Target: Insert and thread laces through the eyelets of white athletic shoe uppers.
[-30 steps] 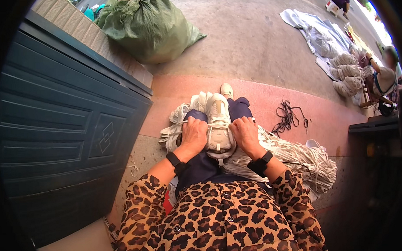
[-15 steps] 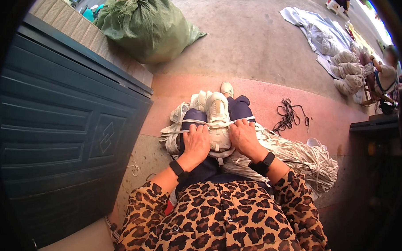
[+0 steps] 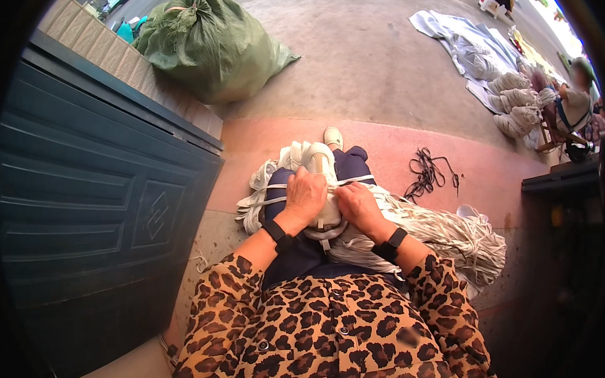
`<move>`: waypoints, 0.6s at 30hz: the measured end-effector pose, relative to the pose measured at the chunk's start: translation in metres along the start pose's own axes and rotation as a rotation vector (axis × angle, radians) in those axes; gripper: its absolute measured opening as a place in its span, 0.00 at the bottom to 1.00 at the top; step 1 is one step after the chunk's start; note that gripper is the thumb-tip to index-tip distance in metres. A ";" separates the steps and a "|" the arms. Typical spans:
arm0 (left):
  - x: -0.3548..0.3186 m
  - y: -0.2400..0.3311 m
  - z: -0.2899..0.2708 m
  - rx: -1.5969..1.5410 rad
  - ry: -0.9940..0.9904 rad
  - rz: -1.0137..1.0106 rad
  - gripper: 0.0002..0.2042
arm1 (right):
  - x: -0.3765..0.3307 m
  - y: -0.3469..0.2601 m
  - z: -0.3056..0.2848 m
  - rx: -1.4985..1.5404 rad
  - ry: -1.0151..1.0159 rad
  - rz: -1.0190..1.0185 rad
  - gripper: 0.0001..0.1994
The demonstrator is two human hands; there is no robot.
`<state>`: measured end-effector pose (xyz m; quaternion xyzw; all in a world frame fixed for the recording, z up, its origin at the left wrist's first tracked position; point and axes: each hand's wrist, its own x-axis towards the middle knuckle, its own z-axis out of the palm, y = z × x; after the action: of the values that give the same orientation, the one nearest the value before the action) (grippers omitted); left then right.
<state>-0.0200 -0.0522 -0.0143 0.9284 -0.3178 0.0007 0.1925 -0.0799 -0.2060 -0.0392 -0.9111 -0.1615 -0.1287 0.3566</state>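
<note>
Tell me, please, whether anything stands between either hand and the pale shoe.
Nothing visible does: the left hand and the right hand are both at the pale shoe, and the bundle of white laces lies to its right.

soft daylight brightens the concrete ground (image 3: 351, 60) right of the green sack (image 3: 211, 55); far right of the sack, glare burns to white with blue fringing. below the sack, the dark door (image 3: 83, 216) bends, dimming downward. black vignetting rings everything.

Tangled black laces (image 3: 424, 173) lie on the pink floor (image 3: 401, 143).
</note>
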 end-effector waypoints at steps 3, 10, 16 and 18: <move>0.004 -0.010 -0.006 0.085 0.197 0.052 0.05 | 0.007 -0.004 -0.004 -0.208 -0.169 -0.043 0.05; 0.022 -0.024 -0.012 -0.912 -0.074 -0.400 0.05 | 0.023 -0.017 -0.018 -0.440 -0.237 -0.098 0.04; 0.036 -0.016 -0.009 -0.975 -0.347 -0.411 0.04 | 0.086 -0.095 -0.169 0.639 0.357 -0.074 0.05; 0.040 -0.011 -0.007 -0.824 -0.487 -0.267 0.05 | 0.104 -0.116 -0.297 0.140 0.422 -0.572 0.06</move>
<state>0.0188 -0.0653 -0.0063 0.7809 -0.2058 -0.3666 0.4620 -0.0649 -0.3096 0.2790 -0.7560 -0.3411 -0.3971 0.3930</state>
